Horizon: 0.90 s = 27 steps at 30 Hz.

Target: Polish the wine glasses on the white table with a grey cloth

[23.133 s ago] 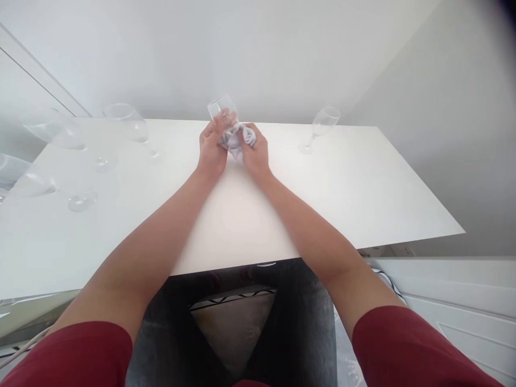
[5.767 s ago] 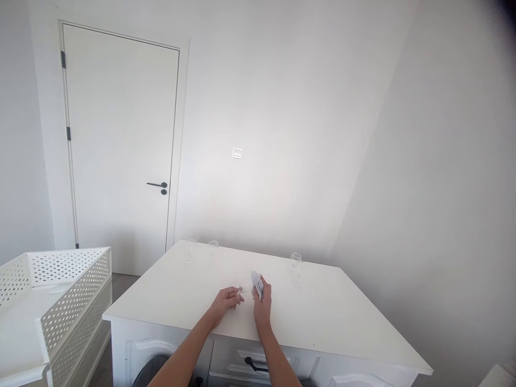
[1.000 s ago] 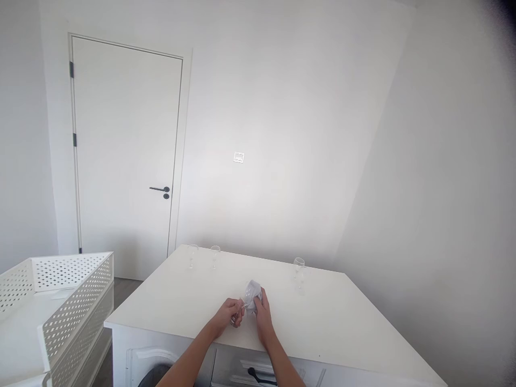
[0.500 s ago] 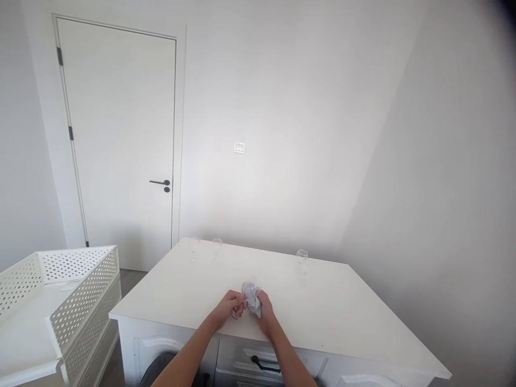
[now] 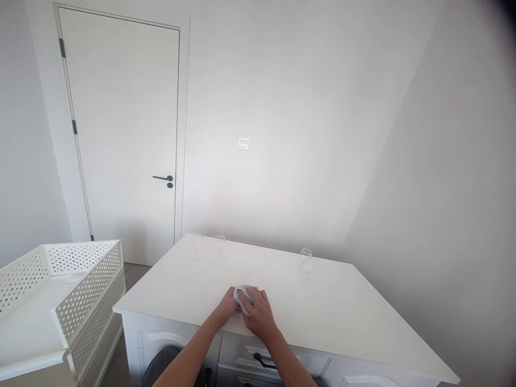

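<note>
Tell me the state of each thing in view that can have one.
door: shut.
left glass: upright on the table.
middle glass: upright.
right glass: upright, apart from the other two.
cloth: bunched up between both hands.
right hand: closed over the cloth.
left hand: curled against the cloth; grip hidden.

The right hand [image 5: 258,314] covers most of the grey cloth [image 5: 243,294], and whatever it wraps is too small to tell. The grip of the left hand [image 5: 228,306] is hidden behind them. Both forearms [image 5: 189,355] and the perforated crate [image 5: 60,269] are cut off (arms at the bottom edge, crate at the left).
</note>
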Each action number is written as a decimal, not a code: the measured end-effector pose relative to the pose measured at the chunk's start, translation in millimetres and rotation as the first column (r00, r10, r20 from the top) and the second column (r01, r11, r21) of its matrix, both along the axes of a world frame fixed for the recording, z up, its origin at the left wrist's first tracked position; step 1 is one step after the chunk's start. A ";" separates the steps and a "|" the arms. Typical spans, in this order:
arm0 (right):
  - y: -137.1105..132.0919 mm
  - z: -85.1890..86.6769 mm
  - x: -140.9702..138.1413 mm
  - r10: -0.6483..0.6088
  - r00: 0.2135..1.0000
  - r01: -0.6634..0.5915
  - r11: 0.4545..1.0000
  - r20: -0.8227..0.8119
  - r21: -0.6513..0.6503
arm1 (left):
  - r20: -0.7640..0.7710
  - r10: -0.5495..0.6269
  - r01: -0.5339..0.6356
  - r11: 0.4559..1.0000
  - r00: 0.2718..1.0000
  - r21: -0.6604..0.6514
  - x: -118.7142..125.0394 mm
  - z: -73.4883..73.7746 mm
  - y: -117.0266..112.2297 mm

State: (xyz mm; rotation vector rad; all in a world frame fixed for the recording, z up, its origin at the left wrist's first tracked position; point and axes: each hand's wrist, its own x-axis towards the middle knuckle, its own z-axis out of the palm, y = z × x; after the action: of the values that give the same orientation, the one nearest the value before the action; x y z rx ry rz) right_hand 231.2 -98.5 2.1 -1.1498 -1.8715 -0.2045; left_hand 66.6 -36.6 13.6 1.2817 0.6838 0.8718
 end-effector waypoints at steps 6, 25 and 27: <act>1.7 12.0 -9.0 -0.102 0.992 0.104 0.994 0.069 -0.032 | 0.011 -0.002 0.001 1.000 1.000 0.025 1.5 0.1 1.8; 5.9 3.1 -14.7 -0.077 0.606 -0.242 0.931 -0.792 -0.275 | 0.105 -0.009 -0.005 0.992 0.994 0.124 0.6 -0.6 8.0; 9.7 -0.4 -13.1 0.008 0.590 -0.326 0.917 -0.807 -0.229 | 0.115 0.001 -0.010 0.997 0.993 0.081 0.0 -1.5 7.5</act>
State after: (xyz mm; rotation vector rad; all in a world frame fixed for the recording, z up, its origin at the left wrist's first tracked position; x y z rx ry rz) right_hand 218.1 -88.8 1.7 -1.0244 -1.1824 0.7094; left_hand 66.6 -29.2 12.0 1.2918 0.5663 0.9782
